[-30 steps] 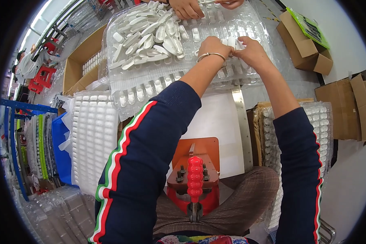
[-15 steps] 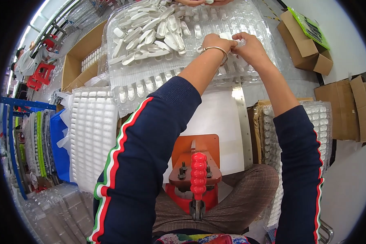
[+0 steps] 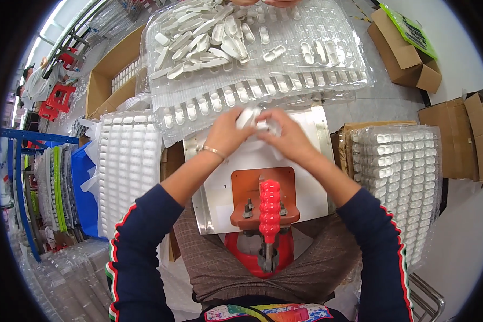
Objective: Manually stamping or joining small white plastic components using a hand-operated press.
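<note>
Above the white board [image 3: 212,188], my two hands are close together, each closed on a small white plastic part. My left hand [image 3: 226,133] pinches a white oval part [image 3: 247,117]. My right hand [image 3: 291,138] grips a second white part [image 3: 269,127], blurred by motion. Whether the two parts touch is hard to tell. Nearer to me, a toggle clamp with a ribbed red handle [image 3: 270,206] stands on an orange base plate [image 3: 241,182]. Beyond my hands, a heap of long white plastic parts [image 3: 201,40] lies on clear blister trays [image 3: 354,59].
Stacked trays of white parts stand at left [image 3: 129,172] and right [image 3: 397,177]. Cardboard boxes [image 3: 397,53] sit at the far right, and an open carton [image 3: 110,75] at the far left. Another person's hands [image 3: 276,2] show at the top edge. A blue bin [image 3: 86,188] is at left.
Both my hands have drawn back from the trays to over the white board, bringing white parts. Several loose oval parts now show on the tray where my hands were.
</note>
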`<state>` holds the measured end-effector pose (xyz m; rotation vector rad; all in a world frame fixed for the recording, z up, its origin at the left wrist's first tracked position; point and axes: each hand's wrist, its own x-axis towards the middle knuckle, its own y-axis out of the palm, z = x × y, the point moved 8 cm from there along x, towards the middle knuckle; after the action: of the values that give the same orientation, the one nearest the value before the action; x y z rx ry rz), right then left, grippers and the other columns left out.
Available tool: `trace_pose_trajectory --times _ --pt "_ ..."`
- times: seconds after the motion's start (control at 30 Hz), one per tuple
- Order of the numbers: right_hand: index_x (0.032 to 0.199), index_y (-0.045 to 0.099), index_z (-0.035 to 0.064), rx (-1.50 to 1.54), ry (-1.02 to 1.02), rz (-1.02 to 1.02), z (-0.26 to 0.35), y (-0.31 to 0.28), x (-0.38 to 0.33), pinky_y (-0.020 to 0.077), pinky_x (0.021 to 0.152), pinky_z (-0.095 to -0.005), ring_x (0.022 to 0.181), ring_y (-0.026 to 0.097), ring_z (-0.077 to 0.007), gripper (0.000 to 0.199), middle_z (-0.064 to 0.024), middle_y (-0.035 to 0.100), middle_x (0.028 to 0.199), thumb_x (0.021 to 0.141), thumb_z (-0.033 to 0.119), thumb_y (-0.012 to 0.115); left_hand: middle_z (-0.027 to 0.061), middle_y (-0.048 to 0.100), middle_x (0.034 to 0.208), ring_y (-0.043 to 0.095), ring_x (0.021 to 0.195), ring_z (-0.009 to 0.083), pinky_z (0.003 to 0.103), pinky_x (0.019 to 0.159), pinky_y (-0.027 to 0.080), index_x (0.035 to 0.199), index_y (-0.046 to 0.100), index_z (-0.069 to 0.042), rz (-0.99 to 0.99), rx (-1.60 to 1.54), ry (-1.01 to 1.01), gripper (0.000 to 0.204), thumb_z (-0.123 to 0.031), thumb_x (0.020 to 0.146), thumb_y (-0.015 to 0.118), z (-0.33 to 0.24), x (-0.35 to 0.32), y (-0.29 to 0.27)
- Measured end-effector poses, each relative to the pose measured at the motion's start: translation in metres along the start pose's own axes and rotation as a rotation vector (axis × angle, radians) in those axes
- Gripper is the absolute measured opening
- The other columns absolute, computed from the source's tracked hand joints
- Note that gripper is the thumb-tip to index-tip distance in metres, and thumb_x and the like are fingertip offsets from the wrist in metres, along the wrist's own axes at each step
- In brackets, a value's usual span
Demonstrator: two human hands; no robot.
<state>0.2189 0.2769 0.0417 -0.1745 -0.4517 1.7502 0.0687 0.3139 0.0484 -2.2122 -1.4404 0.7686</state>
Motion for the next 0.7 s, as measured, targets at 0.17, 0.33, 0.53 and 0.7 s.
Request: trace_pose_trajectory --times 0.17,0.33,0.53,0.7 --pt "0.123 0.062 0.0094 -0.024 0.132 0.235 -0.008 0.041 -0.026 0.0474 0.094 -0.0351 0.114 0.056 -0.0248 0.040 -0.0091 0.061 0.122 0.084 0.018 0.072 0.0152 0.068 0.101 0.068 0.089 0.0297 0.037 0.079 0.053 0.114 0.065 -0.004 -0.060 0.315 0.152 0.042 -0.019 0.076 0.076 0.052 -0.042 0.004" --pt "0.111 0.068 0.0088 -0.143 -0.030 -0.047 0.023 -0.058 0.023 0.0466 0.097 -0.0401 0.110 0.059 -0.0314 0.030 -0.0121 0.064 0.117 0.083 0.021 0.072 0.0137 0.067 0.108 0.065 0.100 0.0298 0.038 0.086 0.051 0.112 0.067 -0.006 -0.108 0.511 0.296 0.037 -0.021 0.079 0.073 0.011 -0.045 -0.023" --pt "0.113 0.069 0.0094 -0.920 0.089 -0.453 0.025 -0.189 0.082 0.0497 0.091 -0.0437 0.108 0.060 -0.0340 0.038 -0.0149 0.061 0.119 0.085 0.036 0.069 0.0114 0.067 0.107 0.060 0.107 0.0296 0.040 0.090 0.049 0.108 0.067 -0.008 -0.268 0.256 0.500 0.028 -0.023 0.085 0.065 -0.091 0.025 -0.041" --pt "0.112 0.069 0.0088 -1.040 0.425 -0.352 0.005 -0.184 0.102 0.0490 0.091 -0.0460 0.105 0.063 -0.0361 0.046 -0.0180 0.060 0.120 0.085 0.046 0.066 0.0138 0.067 0.105 0.060 0.104 0.0326 0.042 0.090 0.050 0.106 0.069 -0.006 -0.461 0.488 0.464 0.028 -0.024 0.084 0.067 -0.119 0.105 -0.024"
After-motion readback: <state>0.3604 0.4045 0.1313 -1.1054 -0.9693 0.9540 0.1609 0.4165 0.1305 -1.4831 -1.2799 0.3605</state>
